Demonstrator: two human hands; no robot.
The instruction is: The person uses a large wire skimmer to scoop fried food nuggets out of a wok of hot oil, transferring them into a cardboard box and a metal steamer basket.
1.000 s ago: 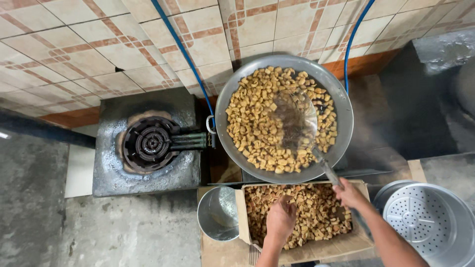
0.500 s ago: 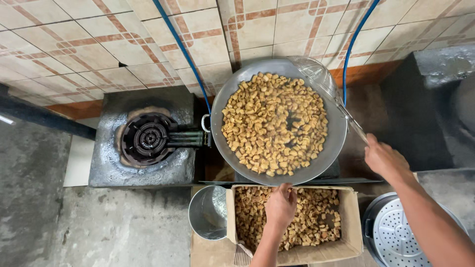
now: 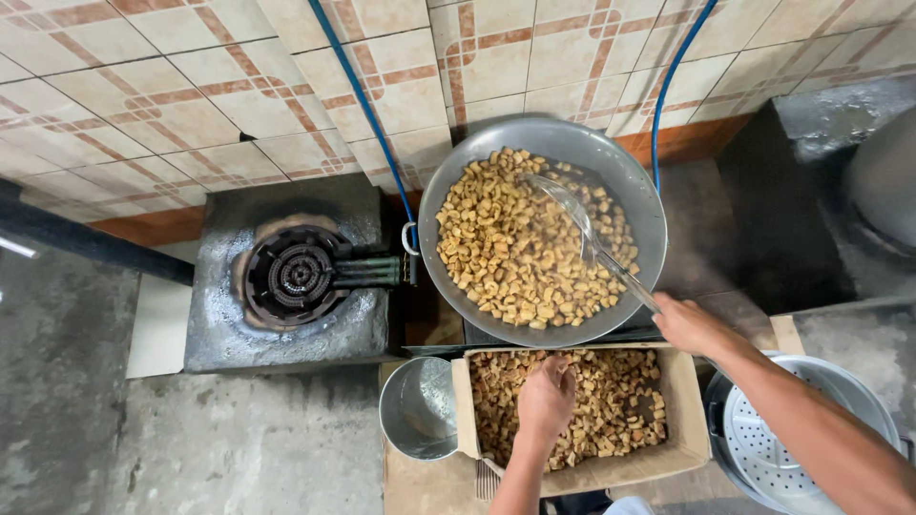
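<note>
Head view, looking straight down: your right hand [image 3: 689, 324] is closed around the handle of a wire skimmer [image 3: 572, 217], whose bowl lies out ahead of that hand among the golden fried cubes [image 3: 515, 257] in the big steel wok [image 3: 637, 195]. Your left hand [image 3: 546, 399] is curled down into the cardboard box [image 3: 683, 420] just below the wok, fingers bunched among the darker fried pieces [image 3: 611, 405]; whether it actually grips any of them, you cannot tell from here.

Hazards, as I judge them. The box sits right against the near rim of the wok, so a firm sweep of the skimmer toward your right hand could flick pieces, or hot oil if any is in there, over the rim onto your left hand and the cardboard. Cardboard beside a cooker may also scorch or soak through. Your right forearm crosses low over the box corner, so a hurried pull could nudge it off its perch.

Left of your left hand stands a steel pot [image 3: 416, 410], touching the box, and it could tip if the box shifts. Farther left is an unlit ring burner [image 3: 298, 277]. Right of your right hand lies a perforated steel strainer [image 3: 792, 448]. Two blue hoses [image 3: 363, 100] run up the tiled wall, well apart from both hands.
</note>
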